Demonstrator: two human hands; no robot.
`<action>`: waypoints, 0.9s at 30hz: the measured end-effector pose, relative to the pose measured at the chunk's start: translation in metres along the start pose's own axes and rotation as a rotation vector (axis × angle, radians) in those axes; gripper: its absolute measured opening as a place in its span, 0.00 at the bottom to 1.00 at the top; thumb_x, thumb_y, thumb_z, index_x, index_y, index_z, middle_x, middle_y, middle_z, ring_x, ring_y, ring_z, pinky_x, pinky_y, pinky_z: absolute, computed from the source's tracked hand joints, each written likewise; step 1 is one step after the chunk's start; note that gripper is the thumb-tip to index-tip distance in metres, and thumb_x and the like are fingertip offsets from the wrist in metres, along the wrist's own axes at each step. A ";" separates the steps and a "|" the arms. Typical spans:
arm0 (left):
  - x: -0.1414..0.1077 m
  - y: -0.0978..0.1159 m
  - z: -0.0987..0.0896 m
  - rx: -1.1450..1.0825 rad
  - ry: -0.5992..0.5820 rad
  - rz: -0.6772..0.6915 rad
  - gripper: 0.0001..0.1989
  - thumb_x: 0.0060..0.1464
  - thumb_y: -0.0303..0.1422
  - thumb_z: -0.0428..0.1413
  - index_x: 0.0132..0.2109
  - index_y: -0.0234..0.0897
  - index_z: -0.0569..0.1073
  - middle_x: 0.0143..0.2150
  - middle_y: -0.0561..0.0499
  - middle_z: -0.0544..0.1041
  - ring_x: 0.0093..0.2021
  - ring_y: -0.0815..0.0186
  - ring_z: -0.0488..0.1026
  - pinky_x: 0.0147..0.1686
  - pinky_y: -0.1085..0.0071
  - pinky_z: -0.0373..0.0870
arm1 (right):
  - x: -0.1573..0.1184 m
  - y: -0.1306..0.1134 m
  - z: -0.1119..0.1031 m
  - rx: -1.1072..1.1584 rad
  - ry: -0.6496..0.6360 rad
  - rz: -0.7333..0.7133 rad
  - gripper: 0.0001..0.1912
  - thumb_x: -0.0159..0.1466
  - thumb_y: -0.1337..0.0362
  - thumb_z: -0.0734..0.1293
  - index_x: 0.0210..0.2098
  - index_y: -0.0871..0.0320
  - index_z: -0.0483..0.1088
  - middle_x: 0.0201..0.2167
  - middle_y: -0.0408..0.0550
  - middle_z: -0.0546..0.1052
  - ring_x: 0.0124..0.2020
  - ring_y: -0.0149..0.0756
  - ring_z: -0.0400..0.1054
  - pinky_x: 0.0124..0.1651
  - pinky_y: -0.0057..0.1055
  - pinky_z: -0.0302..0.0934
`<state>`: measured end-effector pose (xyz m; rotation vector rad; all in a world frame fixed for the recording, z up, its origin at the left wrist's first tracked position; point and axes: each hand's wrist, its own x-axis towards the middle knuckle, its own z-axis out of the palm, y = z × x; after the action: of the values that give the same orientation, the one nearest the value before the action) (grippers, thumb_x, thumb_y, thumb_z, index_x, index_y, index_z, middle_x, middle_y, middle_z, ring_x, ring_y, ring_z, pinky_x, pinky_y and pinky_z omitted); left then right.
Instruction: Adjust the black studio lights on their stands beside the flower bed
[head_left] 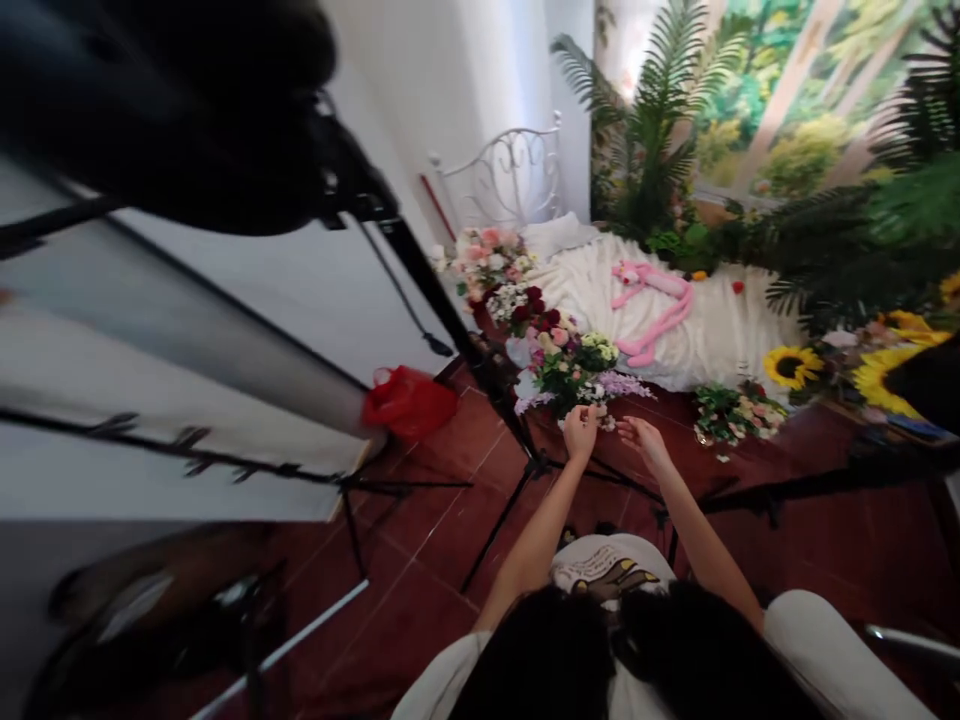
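Observation:
My left hand [581, 432] is raised in front of my body with its fingers curled together. Whether anything sits between those fingertips is too small to tell. Close by on its right, my right hand [645, 442] has its fingers stretched towards the left hand, apart from it, and nothing shows in it. Just beyond both hands are artificial flowers: a mixed bunch with green leaves [562, 372] and lilac flower sprays [624, 385]. Small white blossoms show between the hands.
A bed with white cloth [724, 320] carries a pink plush toy [660, 290]. Sunflowers [792, 367] and a flower bunch [739, 415] lie to the right. A black light stand [427, 275] crosses on the left, near a red plastic bag [411, 402]. Palm leaves [660, 110] stand behind.

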<state>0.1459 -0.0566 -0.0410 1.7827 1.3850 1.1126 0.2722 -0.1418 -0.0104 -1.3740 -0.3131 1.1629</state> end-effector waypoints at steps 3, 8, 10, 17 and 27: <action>0.006 -0.017 -0.033 0.035 0.125 -0.070 0.14 0.58 0.43 0.47 0.32 0.38 0.71 0.27 0.51 0.71 0.32 0.66 0.68 0.39 0.70 0.63 | 0.012 0.002 0.038 -0.072 -0.129 0.014 0.07 0.56 0.62 0.66 0.33 0.57 0.71 0.31 0.48 0.80 0.29 0.33 0.74 0.32 0.29 0.69; 0.015 -0.042 -0.082 0.027 0.332 -0.155 0.15 0.58 0.44 0.47 0.34 0.38 0.70 0.28 0.51 0.72 0.31 0.67 0.68 0.38 0.71 0.64 | 0.029 0.002 0.096 -0.187 -0.296 0.020 0.08 0.57 0.60 0.65 0.34 0.57 0.71 0.32 0.49 0.79 0.28 0.32 0.73 0.30 0.28 0.68; 0.018 -0.048 -0.098 0.012 0.390 -0.176 0.15 0.59 0.44 0.46 0.35 0.38 0.70 0.29 0.50 0.72 0.32 0.67 0.69 0.40 0.70 0.64 | 0.036 0.004 0.116 -0.231 -0.351 0.005 0.08 0.58 0.60 0.65 0.34 0.57 0.71 0.32 0.49 0.79 0.28 0.32 0.73 0.30 0.27 0.68; 0.025 -0.051 -0.124 -0.140 0.533 -0.125 0.23 0.58 0.45 0.46 0.56 0.36 0.62 0.52 0.41 0.67 0.51 0.65 0.67 0.52 0.66 0.63 | 0.064 0.002 0.164 -0.732 -0.507 -0.434 0.11 0.60 0.59 0.62 0.38 0.58 0.68 0.31 0.48 0.77 0.31 0.33 0.72 0.38 0.32 0.66; 0.067 -0.058 -0.126 -0.168 0.354 -0.085 0.25 0.60 0.47 0.42 0.58 0.38 0.62 0.57 0.42 0.67 0.59 0.62 0.63 0.60 0.61 0.58 | 0.104 -0.072 0.270 -1.517 -0.987 -0.409 0.12 0.56 0.73 0.65 0.40 0.63 0.73 0.35 0.53 0.78 0.35 0.38 0.73 0.42 0.31 0.65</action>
<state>0.0147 0.0200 -0.0161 1.4423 1.5010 1.5027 0.1459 0.1145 0.0755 -1.6200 -2.4256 1.1225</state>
